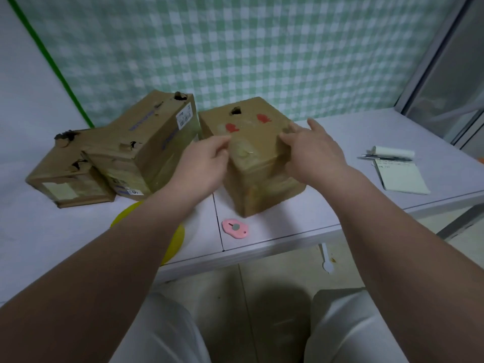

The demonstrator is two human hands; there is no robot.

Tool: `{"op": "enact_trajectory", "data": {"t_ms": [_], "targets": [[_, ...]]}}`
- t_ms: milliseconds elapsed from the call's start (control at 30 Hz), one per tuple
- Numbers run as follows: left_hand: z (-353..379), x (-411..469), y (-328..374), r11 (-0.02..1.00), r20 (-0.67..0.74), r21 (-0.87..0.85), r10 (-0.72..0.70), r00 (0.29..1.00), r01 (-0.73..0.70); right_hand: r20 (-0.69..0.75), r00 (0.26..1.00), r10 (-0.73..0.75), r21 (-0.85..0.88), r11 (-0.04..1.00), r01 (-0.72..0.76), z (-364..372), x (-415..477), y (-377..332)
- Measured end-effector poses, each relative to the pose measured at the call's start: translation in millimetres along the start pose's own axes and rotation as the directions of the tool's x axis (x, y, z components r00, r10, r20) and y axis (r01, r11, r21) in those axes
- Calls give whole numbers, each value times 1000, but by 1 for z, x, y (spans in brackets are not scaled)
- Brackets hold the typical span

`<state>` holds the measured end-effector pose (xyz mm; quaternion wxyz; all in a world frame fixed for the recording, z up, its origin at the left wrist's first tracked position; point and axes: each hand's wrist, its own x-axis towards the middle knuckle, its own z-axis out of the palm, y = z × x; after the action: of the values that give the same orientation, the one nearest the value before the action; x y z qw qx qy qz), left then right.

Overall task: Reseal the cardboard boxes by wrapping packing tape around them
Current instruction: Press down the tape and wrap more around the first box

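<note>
A pale grey worktop [327,213] carries 3 battered brown cardboard boxes. The square box with 2 red marks [258,166] stands near the front edge, between both hands. To its left, a long torn box [149,142] leans on a flat torn box [68,182]. The right hand [311,148] lies spread on the square box's top right edge. The left hand [207,155] curls its fingertips at the top left edge; I cannot tell whether it pinches anything. A round yellow disc [174,239] lies under the left forearm. A white notepad [400,176] with a black pen [387,157] lies at the right, and a pink flower-shaped cutter [235,228] lies just before the square box.
</note>
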<state>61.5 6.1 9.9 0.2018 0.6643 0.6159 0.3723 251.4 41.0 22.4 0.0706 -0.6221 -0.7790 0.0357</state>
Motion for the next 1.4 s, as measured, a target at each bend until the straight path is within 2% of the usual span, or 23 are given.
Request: {"op": "enact_trajectory", "data": {"t_ms": [67, 133, 200, 233, 267, 333, 400, 467, 533, 600, 733, 833, 933, 1000, 1033, 1100, 1167, 1200, 1233, 1400], "targets": [[12, -4, 11, 983, 130, -183, -1, 992, 25, 4, 999, 36, 202, 979, -36, -3, -2, 1], [23, -5, 22, 964, 275, -257, 6, 961, 67, -8, 999, 41, 318, 947, -37, -3, -6, 0], [27, -2, 30, 953, 277, -293, 8, 961, 77, 7, 1000, 2, 303, 953, -4, 1, -10, 0], [26, 1, 33, 955, 220, -290, 10, 975, 55, 15, 1000, -24, 251, 968, 20, 5, -12, 1], [24, 5, 35, 971, 134, -237, 17, 991, 15, 9, 999, -47, 181, 982, 44, 11, -13, 2], [15, 12, 34, 999, -56, -17, 26, 998, -27, -38, 996, -79, 55, 995, 81, 20, -18, 4], [6, 19, 26, 990, -143, 133, -25, 989, 45, -95, 991, -90, -10, 996, 90, 27, -20, 7], [0, 24, 16, 976, -107, 191, -86, 991, 105, -123, 989, -79, -9, 997, 78, 29, -20, 10], [-4, 26, 8, 959, -12, 259, -116, 993, 115, -106, 994, -39, 3, 999, 40, 28, -20, 12], [-6, 23, 7, 934, 15, 342, -118, 993, 105, -94, 996, 8, 6, 1000, -8, 27, -18, 14], [-3, 11, 17, 878, -15, 479, 17, 1000, -8, -90, 987, 132, 43, 991, -129, 24, -10, 18], [1, -2, 29, 878, 60, 461, 112, 992, -127, -110, 977, 180, 144, 976, -164, 21, -6, 19], [5, -16, 45, 920, 216, 310, 177, 960, -239, -64, 974, 218, 192, 960, -203, 20, -1, 12], [9, -20, 51, 938, 346, 233, 167, 923, -257, -37, 978, 204, 226, 955, -191, 21, 0, 7], [12, -21, 53, 947, 368, 200, 164, 915, -250, -23, 981, 195, 242, 953, -184, 21, -1, 5], [13, -16, 51, 962, 261, 150, 183, 948, -227, -7, 984, 177, 257, 952, -169, 22, -4, 7], [11, -3, 46, 971, 75, 167, 160, 984, -170, -14, 987, 161, 272, 950, -151, 22, -6, 11], [9, 4, 43, 970, 29, 197, 137, 990, -140, -13, 988, 155, 282, 948, -145, 22, -7, 12], [7, 11, 40, 964, 32, 236, 117, 993, -121, -8, 989, 151, 291, 946, -142, 21, -8, 14], [13, 26, 35, 928, 264, 332, 83, 961, -171, -24, 993, 118, 308, 946, -105, 15, -16, 14]]}}
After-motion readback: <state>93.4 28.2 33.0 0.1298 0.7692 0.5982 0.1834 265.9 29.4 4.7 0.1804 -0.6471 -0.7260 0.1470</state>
